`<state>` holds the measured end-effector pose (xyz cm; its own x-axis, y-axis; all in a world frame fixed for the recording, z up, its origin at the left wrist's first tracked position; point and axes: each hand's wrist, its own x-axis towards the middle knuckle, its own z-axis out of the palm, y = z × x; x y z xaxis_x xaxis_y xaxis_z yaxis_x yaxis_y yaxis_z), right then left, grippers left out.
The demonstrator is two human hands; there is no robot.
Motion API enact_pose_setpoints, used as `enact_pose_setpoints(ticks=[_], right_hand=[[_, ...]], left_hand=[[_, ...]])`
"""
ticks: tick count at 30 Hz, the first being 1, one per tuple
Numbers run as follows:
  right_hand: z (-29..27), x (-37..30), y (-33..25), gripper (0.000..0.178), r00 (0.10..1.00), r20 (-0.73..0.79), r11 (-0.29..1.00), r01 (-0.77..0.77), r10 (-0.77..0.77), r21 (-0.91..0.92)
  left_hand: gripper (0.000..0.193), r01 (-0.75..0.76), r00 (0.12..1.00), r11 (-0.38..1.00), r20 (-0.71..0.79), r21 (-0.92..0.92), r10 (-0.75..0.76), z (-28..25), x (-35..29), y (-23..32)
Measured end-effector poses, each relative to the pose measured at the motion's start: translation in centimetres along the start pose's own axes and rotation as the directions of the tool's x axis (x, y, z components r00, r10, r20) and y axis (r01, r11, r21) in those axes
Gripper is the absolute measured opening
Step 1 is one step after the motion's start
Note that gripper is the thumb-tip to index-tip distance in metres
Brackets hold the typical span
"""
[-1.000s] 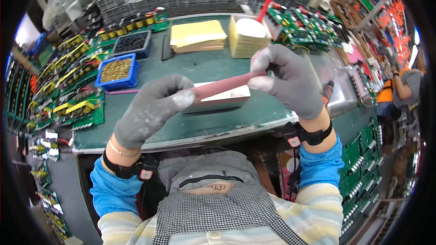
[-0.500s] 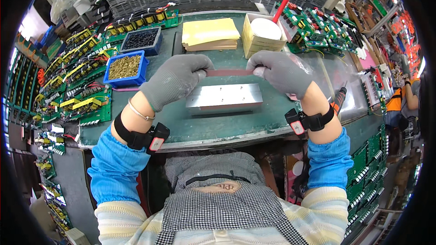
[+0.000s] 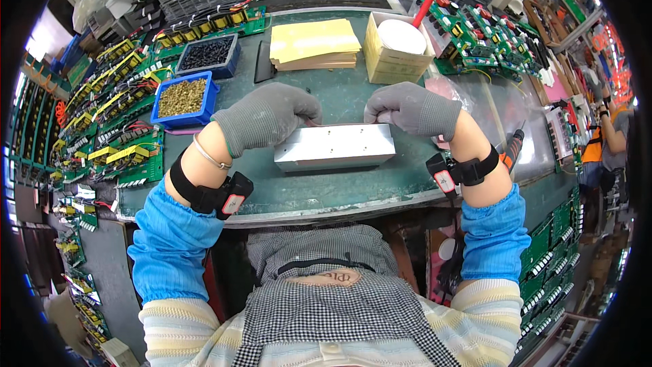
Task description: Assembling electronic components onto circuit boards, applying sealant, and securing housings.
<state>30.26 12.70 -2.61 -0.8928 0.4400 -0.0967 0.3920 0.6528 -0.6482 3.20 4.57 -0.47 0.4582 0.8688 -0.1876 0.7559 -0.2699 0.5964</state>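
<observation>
Both my hands wear grey gloves and bend over the far side of a silvery metal housing (image 3: pixel 334 147), a long block with small holes in its top, lying on the green bench. My left hand (image 3: pixel 268 117) is closed by the housing's far left corner, and my right hand (image 3: pixel 413 110) is closed by its far right corner. Between them runs a thin reddish-brown strip (image 3: pixel 339 124), its ends pinched in my fingers. Only a sliver of it shows along the housing's far edge; the rest is hidden.
Beyond my hands are a stack of yellow sheets (image 3: pixel 314 42) and a box holding a white round container (image 3: pixel 401 36). Blue bins of brass-coloured parts (image 3: pixel 182 98) and black parts (image 3: pixel 206 56) stand left. Circuit boards (image 3: pixel 479 41) crowd both sides; a screwdriver (image 3: pixel 513 148) lies right.
Both hands have brought the strip down and nearer to me, from behind the housing to its far edge. Less of the strip shows now.
</observation>
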Motion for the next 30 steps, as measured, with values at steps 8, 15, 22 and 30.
enact_pose_setpoints(ticks=[8,15,22,30], right_hand=[[-0.2,-1.4,-0.6,0.023,0.999,-0.015,0.998,0.045,-0.046,-0.032],[0.9,-4.7,-3.1,0.054,0.957,-0.257,0.973,-0.076,0.133,0.220],[3.0,-4.3,-2.2,0.056,0.947,-0.247,0.892,-0.076,0.204,0.446],[3.9,-4.5,-2.2,0.052,0.919,-0.292,0.812,-0.048,0.264,0.582]], left_hand=[[0.022,-0.218,0.973,0.975,-0.074,0.035,0.221,0.6,-0.8,-1.8],[0.043,-0.020,0.995,0.766,-0.088,-0.642,-0.047,1.4,-3.4,-2.1],[0.045,0.080,0.997,0.779,0.051,-0.622,-0.062,2.6,-3.2,-2.3],[0.052,0.036,0.998,0.792,-0.021,-0.610,-0.062,3.0,-3.5,-2.4]])
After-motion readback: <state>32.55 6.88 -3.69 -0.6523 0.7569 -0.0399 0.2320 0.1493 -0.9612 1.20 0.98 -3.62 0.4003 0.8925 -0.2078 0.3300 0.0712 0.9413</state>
